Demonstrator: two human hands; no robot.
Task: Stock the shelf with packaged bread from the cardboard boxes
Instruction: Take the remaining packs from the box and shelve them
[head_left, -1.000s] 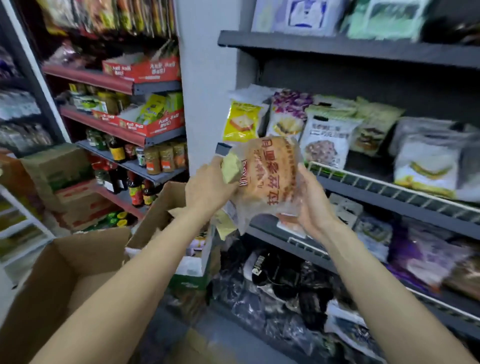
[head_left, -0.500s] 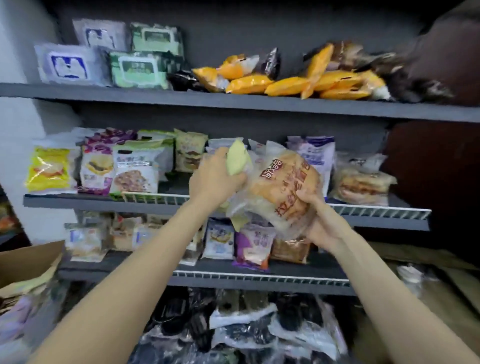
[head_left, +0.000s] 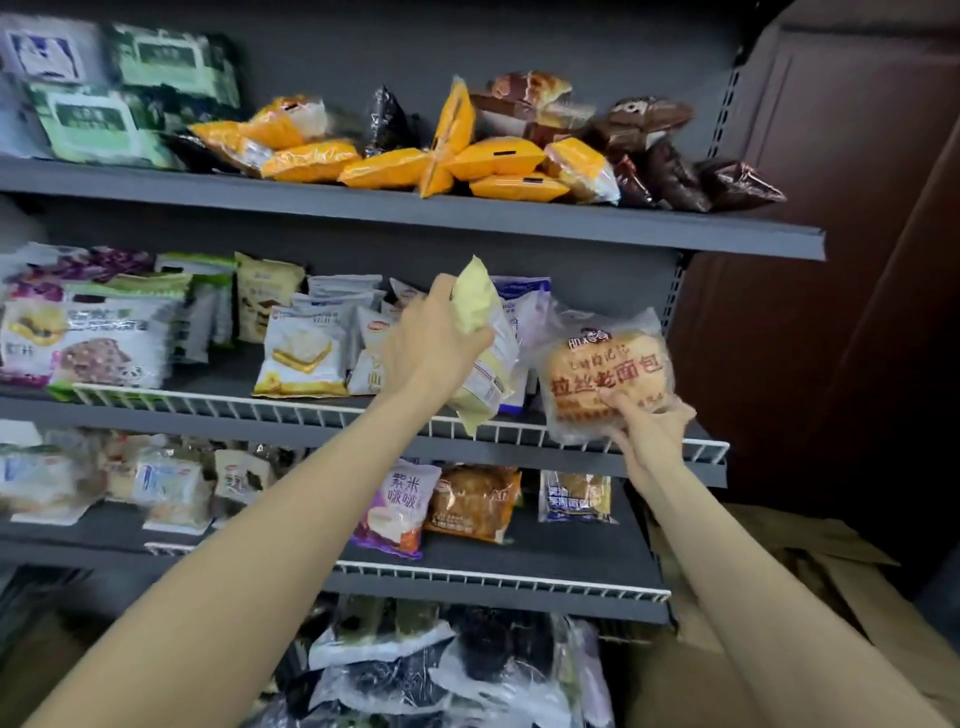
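Round bread pack (head_left: 605, 376) in clear wrap with red lettering, poised upright over the white wire rail (head_left: 291, 408) at that rail's right end, above the middle shelf (head_left: 587, 457). Right hand (head_left: 647, 423) clamped on its lower right corner, thumb on the front face, remaining fingers behind the wrap. Left of the round pack, touching or nearly so, yellow-green packet (head_left: 475, 358) gripped around its upper part by left hand (head_left: 434, 345), bottom tip hanging just past the rail.

Judged step: seating both on the middle shelf. Best to lift the round pack clear of the rail first, then lower it behind, label outward, into the apparent gap at the right end. Soft loaf, slippery film: light squeeze only, release once the base rests. Yellow-green packet next, slotted beside it without toppling the white-and-blue packs (head_left: 511, 322) behind.

Hard to tell: depth of free space behind the round pack; rear fingertips of the right hand. Small print blurred. Flattened brown cardboard (head_left: 810, 561) below and right of the rail, contents not visible.
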